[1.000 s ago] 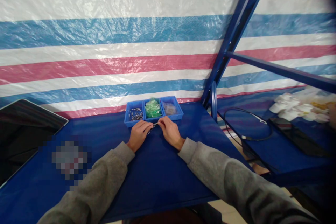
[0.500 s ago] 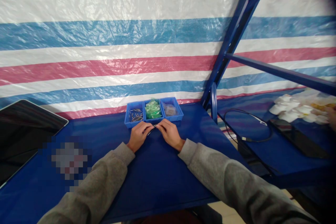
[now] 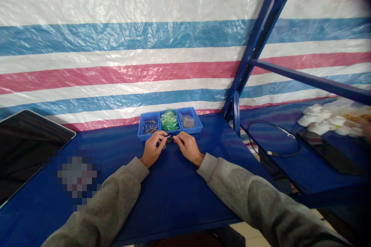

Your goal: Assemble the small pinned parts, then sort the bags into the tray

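My left hand (image 3: 153, 148) and my right hand (image 3: 189, 148) meet over the blue table in front of three joined blue bins. Small dark metal pieces (image 3: 168, 141) show between the fingertips. My left fingers are pinched at the pieces' left side, and what they hold is too small to name. My right thumb and finger pinch at the right side, on something I cannot make out. The left bin (image 3: 140, 131) holds thin metal pieces, the middle one green plastic packets (image 3: 169, 120), the right one clear packets (image 3: 188, 121).
A dark flat screen (image 3: 26, 150) and a blurred-out patch lie at left. A blue metal frame (image 3: 246, 61) rises at right. Beyond it are a black cable (image 3: 285, 155), a dark phone-like slab (image 3: 330, 152), white round pieces (image 3: 319, 119) and another person's hand.
My fingertips have drawn slightly apart, and more of the dark metal pieces now shows between them. The bins and my forearms stay where they were.
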The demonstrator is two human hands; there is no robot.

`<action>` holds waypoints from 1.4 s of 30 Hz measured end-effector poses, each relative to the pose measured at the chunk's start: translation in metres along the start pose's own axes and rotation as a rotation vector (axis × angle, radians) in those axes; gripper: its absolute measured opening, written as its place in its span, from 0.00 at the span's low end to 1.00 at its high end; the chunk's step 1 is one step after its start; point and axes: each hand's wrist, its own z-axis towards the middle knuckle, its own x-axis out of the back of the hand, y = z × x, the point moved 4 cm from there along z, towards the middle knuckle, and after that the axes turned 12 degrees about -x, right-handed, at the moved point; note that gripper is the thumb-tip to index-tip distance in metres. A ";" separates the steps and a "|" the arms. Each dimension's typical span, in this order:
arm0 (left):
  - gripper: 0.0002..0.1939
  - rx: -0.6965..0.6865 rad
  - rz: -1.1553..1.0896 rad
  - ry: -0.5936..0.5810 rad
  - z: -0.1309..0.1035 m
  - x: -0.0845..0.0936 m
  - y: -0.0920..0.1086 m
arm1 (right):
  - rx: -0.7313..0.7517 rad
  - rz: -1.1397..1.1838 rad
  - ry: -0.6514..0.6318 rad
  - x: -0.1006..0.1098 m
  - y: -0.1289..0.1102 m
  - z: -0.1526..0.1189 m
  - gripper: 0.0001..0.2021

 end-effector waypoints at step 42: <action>0.08 -0.091 0.138 -0.091 -0.006 -0.005 -0.003 | -0.029 0.042 0.039 0.005 -0.001 0.000 0.18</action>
